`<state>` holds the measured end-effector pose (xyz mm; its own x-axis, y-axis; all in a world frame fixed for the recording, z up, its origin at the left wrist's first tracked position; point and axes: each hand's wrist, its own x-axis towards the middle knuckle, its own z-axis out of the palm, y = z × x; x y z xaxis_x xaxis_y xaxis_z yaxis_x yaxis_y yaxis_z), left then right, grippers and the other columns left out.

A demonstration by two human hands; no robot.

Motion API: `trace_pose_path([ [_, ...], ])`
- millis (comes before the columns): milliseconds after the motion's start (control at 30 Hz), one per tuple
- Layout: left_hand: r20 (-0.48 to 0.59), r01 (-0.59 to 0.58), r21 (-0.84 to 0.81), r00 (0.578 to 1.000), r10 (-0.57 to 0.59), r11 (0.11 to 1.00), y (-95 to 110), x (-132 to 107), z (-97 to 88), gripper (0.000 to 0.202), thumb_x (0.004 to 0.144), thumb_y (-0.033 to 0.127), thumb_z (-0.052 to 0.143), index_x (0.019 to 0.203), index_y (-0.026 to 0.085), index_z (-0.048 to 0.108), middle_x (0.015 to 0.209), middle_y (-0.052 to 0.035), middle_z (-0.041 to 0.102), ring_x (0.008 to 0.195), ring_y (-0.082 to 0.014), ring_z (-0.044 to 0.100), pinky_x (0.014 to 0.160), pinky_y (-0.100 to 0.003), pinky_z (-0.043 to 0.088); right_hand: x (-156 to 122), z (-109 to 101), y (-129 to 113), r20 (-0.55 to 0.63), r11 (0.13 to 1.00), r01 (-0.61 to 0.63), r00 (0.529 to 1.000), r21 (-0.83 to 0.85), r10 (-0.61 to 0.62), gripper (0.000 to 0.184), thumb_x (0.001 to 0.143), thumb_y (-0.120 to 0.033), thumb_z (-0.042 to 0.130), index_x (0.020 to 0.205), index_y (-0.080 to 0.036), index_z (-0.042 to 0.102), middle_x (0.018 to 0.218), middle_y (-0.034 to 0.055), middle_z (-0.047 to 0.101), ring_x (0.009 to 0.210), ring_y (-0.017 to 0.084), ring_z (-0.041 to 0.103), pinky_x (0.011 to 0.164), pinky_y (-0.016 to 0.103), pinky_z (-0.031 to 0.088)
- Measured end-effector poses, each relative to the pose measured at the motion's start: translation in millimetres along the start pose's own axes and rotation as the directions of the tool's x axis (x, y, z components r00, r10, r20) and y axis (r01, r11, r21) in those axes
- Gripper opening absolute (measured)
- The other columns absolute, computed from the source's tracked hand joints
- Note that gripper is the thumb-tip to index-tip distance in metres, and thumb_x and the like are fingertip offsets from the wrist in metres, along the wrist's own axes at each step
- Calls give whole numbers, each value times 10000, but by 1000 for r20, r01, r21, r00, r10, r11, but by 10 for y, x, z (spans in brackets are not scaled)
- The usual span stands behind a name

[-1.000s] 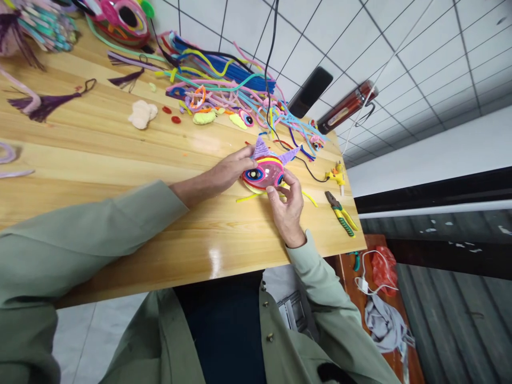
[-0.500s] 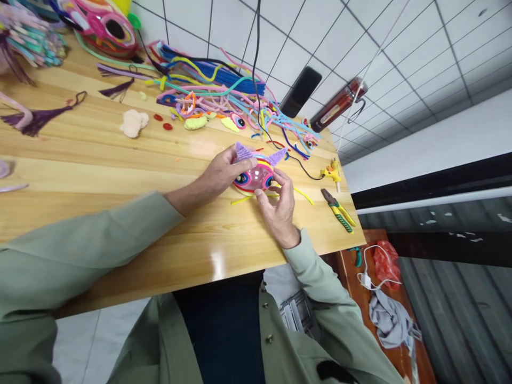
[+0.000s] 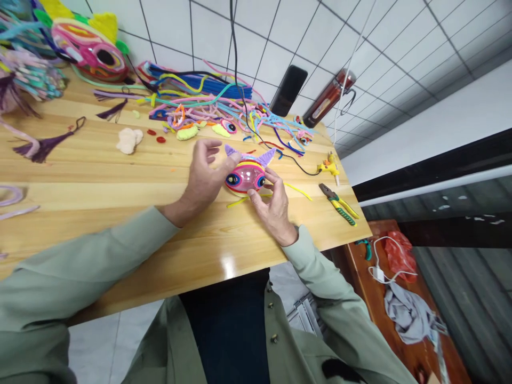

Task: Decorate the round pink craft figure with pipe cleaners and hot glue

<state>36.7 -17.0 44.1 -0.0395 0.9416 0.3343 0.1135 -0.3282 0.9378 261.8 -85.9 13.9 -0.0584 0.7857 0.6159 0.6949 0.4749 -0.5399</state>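
Observation:
A clear, pinkish animal-face craft (image 3: 245, 180) with purple pointed ears, blue-and-pink ringed eyes and a fuzzy pipe-cleaner edging is over the wooden table. My right hand (image 3: 274, 205) grips its lower right side, with the thumb at the bottom edge and the fingers by the right eye. My left hand (image 3: 204, 178) is open beside its left ear, fingers lifted away and thumb tip overlapping the ear; whether the thumb touches it I cannot tell. A yellow pipe cleaner (image 3: 298, 191) lies under and to the right of the craft, partly hidden.
Pliers (image 3: 339, 204) and a yellow glue gun (image 3: 328, 166) lie to the right. Along the tiled wall are a heap of pipe cleaners (image 3: 204, 101), a phone (image 3: 288, 90) and a red bottle (image 3: 328, 98). A finished-looking colourful face (image 3: 90, 50) stands far left. A black cord (image 3: 236, 53) hangs down.
My left hand has let go of the craft's left ear side and moved left, its fingers opening. My right hand still holds the craft. The view has shifted slightly.

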Motion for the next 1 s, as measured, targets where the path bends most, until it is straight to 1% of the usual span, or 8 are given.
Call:
trace_pose_path([
  [33, -95, -53, 76, 994, 60, 996, 23, -31, -29, 615, 1065, 761, 793, 1380, 256, 637, 1412, -115, 721, 1354, -308, 709, 1194, -583, 590, -1, 9, 1, 3, 1000, -17, 1000, 11, 17, 584, 1180, -652, 755, 1584, -268, 581, 1615, 238, 772, 1571, 392, 760, 1200, 668, 733],
  [100, -137, -203, 234, 961, 238, 951, 106, -121, -61, 525, 1081, 733, 796, 1276, 264, 664, 1327, -90, 699, 1299, -306, 683, 1171, -604, 572, 0, 26, -2, 6, 999, -40, 999, 16, 40, 596, 1173, -678, 756, 1569, -268, 584, 1639, 248, 770, 1558, 388, 776, 1198, 647, 737],
  [200, 32, -462, 399, 870, 491, 792, 245, -309, -19, 301, 1084, 495, 787, 1255, 253, 732, 1338, -132, 699, 1311, -350, 675, 1178, -620, 553, 5, 52, -10, 4, 999, -42, 999, 23, 41, 596, 1184, -682, 734, 1576, -260, 581, 1691, 265, 750, 1588, 382, 769, 1228, 624, 726],
  [333, 261, -549, 505, 832, 489, 666, 308, -503, 83, 538, 1050, 310, 767, 1580, 241, 709, 1699, -234, 629, 1589, -449, 592, 1311, -653, 479, 12, 92, -26, 10, 999, -34, 999, 41, 33, 623, 1182, -665, 746, 1609, -250, 562, 1741, 275, 722, 1632, 397, 740, 1285, 648, 692],
  [467, 354, -551, 542, 834, 423, 635, 286, -498, 65, 653, 1094, 407, 768, 1707, 210, 662, 1757, -272, 618, 1627, -501, 557, 1354, -678, 406, 15, 128, -77, 3, 1000, 10, 1000, 18, -10, 616, 1200, -625, 723, 1644, -236, 547, 1755, 278, 707, 1654, 401, 719, 1328, 651, 661],
  [733, 358, -513, 582, 858, 368, 631, 229, -439, 3, 725, 1126, 599, 731, 1723, 192, 675, 1669, -299, 693, 1508, -513, 617, 1282, -684, 447, 31, 154, -163, 8, 995, 100, 995, -11, -100, 585, 1209, -476, 689, 1708, -222, 517, 1739, 290, 690, 1669, 410, 686, 1354, 682, 628],
  [867, 374, -507, 558, 860, 346, 657, 208, -394, -24, 717, 1124, 586, 727, 1733, 212, 663, 1645, -279, 708, 1513, -495, 615, 1312, -687, 441, 36, 162, -163, 38, 995, 98, 994, -4, -98, 564, 1201, -405, 652, 1719, -224, 520, 1743, 279, 679, 1678, 405, 665, 1371, 699, 606],
  [1000, 351, -509, 519, 860, 371, 687, 207, -324, -42, 580, 1143, 520, 698, 1645, 231, 705, 1612, -249, 726, 1488, -464, 638, 1324, -673, 442, 51, 205, -165, -9, 992, 129, 992, -2, -129, 540, 1195, -360, 661, 1700, -205, 550, 1713, 274, 696, 1648, 396, 681, 1353, 671, 623],
])
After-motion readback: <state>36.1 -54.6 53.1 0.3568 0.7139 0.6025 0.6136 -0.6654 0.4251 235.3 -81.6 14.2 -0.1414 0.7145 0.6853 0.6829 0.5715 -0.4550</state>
